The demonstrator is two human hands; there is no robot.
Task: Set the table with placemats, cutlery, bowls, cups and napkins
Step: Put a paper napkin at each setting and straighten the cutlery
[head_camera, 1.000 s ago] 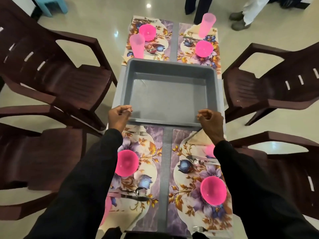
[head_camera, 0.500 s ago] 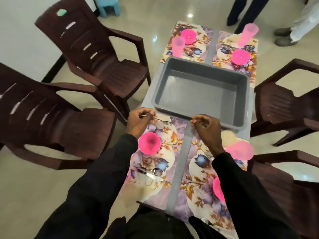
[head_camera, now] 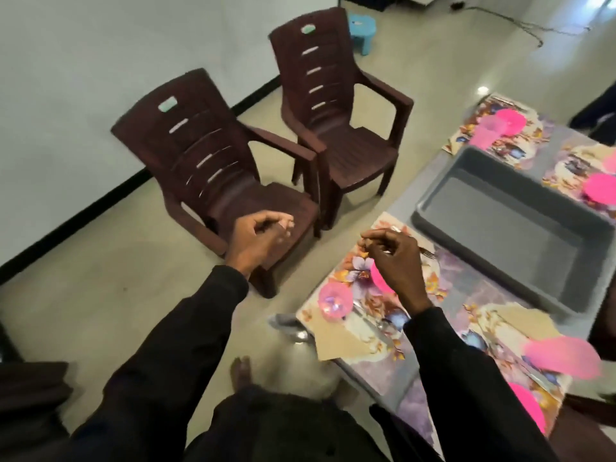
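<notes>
My left hand (head_camera: 263, 238) hangs over the seat of a brown chair (head_camera: 213, 175), left of the table, fingers loosely curled and holding nothing. My right hand (head_camera: 393, 258) hovers with loosely curled fingers above the near left floral placemat (head_camera: 360, 305), right over a fork (head_camera: 428, 252) and partly hiding a pink bowl (head_camera: 378, 278). On that mat stand a pink cup (head_camera: 334, 299), a beige napkin (head_camera: 336, 340) and more cutlery (head_camera: 376, 323). The near right placemat (head_camera: 483, 331) carries a blurred pink cup (head_camera: 563, 356) and pink bowl (head_camera: 530, 408).
An empty grey bin (head_camera: 520, 235) sits mid-table. Beyond it lie two more set placemats with a pink bowl (head_camera: 510, 118) and another pink bowl (head_camera: 600, 190). A second brown chair (head_camera: 340, 128) and a blue stool (head_camera: 361, 28) stand left of the table.
Both hands have let go of the grey bin's near rim and drawn back. The view has swung left; my left hand now hangs beyond the table's edge, over the chair.
</notes>
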